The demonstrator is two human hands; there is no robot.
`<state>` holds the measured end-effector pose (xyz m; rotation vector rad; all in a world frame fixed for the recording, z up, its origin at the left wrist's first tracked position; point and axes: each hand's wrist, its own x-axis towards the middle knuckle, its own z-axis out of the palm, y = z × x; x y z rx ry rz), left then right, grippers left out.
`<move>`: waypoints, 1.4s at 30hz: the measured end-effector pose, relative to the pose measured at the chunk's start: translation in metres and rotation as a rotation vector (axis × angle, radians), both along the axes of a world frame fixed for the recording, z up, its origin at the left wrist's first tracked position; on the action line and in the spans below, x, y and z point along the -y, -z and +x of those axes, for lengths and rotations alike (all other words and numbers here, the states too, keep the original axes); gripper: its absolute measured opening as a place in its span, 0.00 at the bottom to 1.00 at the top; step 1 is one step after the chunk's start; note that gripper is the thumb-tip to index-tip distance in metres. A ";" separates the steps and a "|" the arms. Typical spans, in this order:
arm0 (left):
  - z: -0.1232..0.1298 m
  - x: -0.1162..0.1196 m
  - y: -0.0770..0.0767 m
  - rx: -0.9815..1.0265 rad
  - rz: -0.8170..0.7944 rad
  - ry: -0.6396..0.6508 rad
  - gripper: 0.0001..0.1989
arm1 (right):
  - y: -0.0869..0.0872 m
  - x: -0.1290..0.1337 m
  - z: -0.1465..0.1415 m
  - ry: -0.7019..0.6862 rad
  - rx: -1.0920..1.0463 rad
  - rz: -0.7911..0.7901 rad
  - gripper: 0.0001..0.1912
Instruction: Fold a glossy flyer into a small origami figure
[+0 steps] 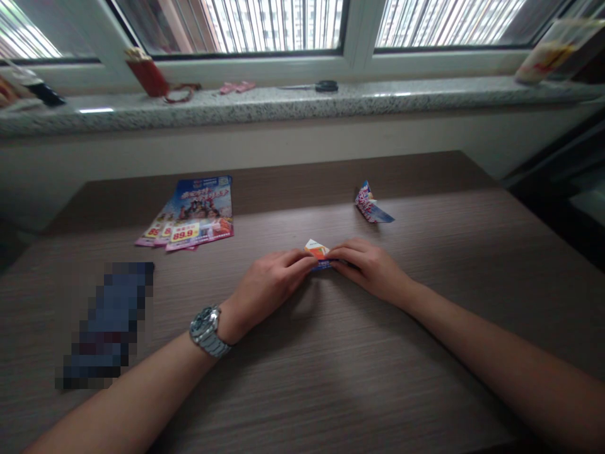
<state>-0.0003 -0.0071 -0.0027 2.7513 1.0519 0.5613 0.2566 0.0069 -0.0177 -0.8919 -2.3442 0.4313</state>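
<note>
A small piece of folded paper (318, 251), white, orange and blue, is held at the middle of the brown table (293, 378). My left hand (271, 280), with a silver watch on its wrist, pinches the paper's left side. On its right side the fingers of my right hand (368, 265) are closed on the same paper. The fingertips partly cover it. Beyond my right hand lies a folded colourful paper shape (371, 205), touched by neither hand.
Several printed flyers (205, 211) lie fanned at the back left. A pixelated dark flat object (111, 321) is at the left. The granite sill (265, 107) bears scissors (326, 86), a red container (147, 74) and pink pieces (237, 87).
</note>
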 end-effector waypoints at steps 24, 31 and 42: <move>-0.003 -0.003 -0.003 -0.113 0.148 0.078 0.13 | 0.000 -0.001 0.005 -0.094 0.137 0.073 0.17; -0.003 -0.002 0.002 -0.120 0.118 0.069 0.15 | -0.001 0.001 0.005 -0.086 0.167 0.111 0.18; -0.005 -0.004 0.000 -0.108 0.152 0.115 0.17 | 0.000 0.001 0.005 -0.124 0.193 0.093 0.20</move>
